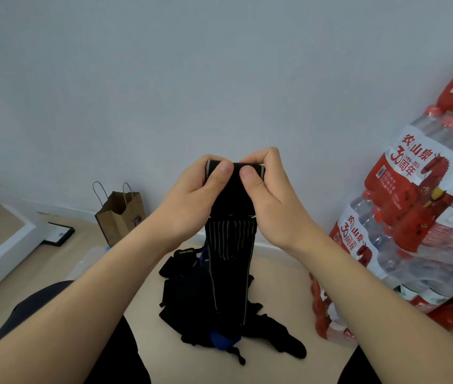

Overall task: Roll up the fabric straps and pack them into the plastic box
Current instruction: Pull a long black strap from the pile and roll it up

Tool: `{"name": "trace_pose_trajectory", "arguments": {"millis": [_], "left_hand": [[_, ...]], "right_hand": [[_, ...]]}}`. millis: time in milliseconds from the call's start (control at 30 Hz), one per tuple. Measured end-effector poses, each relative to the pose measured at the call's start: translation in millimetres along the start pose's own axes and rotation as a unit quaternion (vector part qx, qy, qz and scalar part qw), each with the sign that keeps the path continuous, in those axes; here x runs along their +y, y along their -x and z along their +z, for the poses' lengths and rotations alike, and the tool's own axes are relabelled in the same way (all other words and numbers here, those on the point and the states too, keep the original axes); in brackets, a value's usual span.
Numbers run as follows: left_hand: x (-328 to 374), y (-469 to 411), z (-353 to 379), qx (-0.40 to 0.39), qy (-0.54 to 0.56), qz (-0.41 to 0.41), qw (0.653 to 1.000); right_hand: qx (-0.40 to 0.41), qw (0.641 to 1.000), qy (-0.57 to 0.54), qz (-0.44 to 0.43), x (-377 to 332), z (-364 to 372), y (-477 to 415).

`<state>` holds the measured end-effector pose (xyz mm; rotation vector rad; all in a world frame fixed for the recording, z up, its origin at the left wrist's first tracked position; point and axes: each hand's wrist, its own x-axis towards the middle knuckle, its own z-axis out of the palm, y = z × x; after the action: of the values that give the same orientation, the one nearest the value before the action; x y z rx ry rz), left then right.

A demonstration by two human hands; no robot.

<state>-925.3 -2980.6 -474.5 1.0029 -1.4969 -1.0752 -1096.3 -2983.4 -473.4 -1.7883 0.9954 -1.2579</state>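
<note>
Two bare hands are raised side by side. The left hand [192, 195] and the right hand [269, 200] both pinch the rolled top end of one black fabric strap [228, 245] with thin grey edge lines and grey stripes. The thumbs press on the front of the roll and the fingers curl behind it. The rest of the strap hangs straight down between the wrists to the pale floor [280, 278].

Below it, on the floor, lies one loose pile of black straps [250, 325]; how many are in it cannot be told. One blue piece [221, 339] shows at the pile's near edge, and one tab reads "XUEYING" [186, 251].

One clear plastic box [89, 259] with a blue clip sits to the left, partly hidden behind the left forearm.

One brown paper bag [121, 214] with two loop handles stands against the wall. At the right is a stack of shrink-wrapped water bottle packs [419, 189] with red labels. Two of the labels read "农夫山泉" and "30周年".
</note>
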Motion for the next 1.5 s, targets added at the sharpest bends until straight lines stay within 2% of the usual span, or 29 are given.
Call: {"name": "trace_pose_trajectory", "arguments": {"millis": [100, 200, 367, 467, 533, 633, 767, 867, 1033, 1200, 1333, 1400, 1500], "left_hand": [[-0.1, 1.5, -1.9, -0.021, 0.03, 0.008, 0.999], [0.7, 1.3, -0.3, -0.021, 0.067, -0.002, 0.998], [3.3, 1.7, 2.4, 0.007, 0.05, 0.002, 0.999], [3.7, 1.3, -0.8, 0.025, 0.042, 0.006, 0.999], [3.8, 0.9, -3.9, 0.033, 0.06, 0.006, 0.998], [4.0, 1.1, -7.4, 0.026, 0.084, -0.001, 0.996], [3.6, 1.2, -9.7, 0.0, 0.083, 0.005, 0.997], [2.2, 1.2, -10.7, -0.029, 0.081, 0.014, 0.996], [-0.6, -0.6, -11.5, -0.015, 0.056, -0.014, 0.998], [-6.0, -0.2, -11.4, -0.005, 0.0, -0.043, 0.999], [-6.7, -1.4, -12.7, 0.03, -0.031, -0.041, 0.998], [-6.0, -1.8, -13.1, 0.024, -0.013, -0.052, 0.998], [-3.3, -2.6, -15.1, -0.004, 0.075, -0.082, 0.994]], "right_hand": [[0.021, 0.997, -0.057, 0.052, -3.6, 3.0, -1.2], [0.036, 0.998, 0.015, 0.039, -4.6, 0.1, -4.1], [0.017, 0.999, -0.038, 0.018, -4.5, 2.2, 0.8], [-0.004, 0.996, -0.074, 0.047, -5.4, -1.6, 0.0], [-0.027, 0.995, -0.06, 0.076, -6.2, -6.7, -1.5], [-0.019, 0.996, -0.051, 0.076, -5.9, -8.1, -1.3], [-0.02, 0.988, -0.123, 0.09, -6.6, -8.8, -4.0], [0.005, 0.996, -0.069, 0.063, -5.0, -9.2, -4.6], [0.019, 1.0, -0.023, 0.008, 1.0, -9.7, -3.1], [0.003, 0.994, 0.101, -0.047, 7.4, -11.9, -2.4], [-0.034, 0.986, 0.149, -0.069, 7.7, -17.5, -3.2], [-0.037, 0.984, 0.156, -0.076, 6.9, -18.4, -3.4], [-0.03, 0.986, 0.144, -0.073, 5.5, -20.0, -5.0]]}}
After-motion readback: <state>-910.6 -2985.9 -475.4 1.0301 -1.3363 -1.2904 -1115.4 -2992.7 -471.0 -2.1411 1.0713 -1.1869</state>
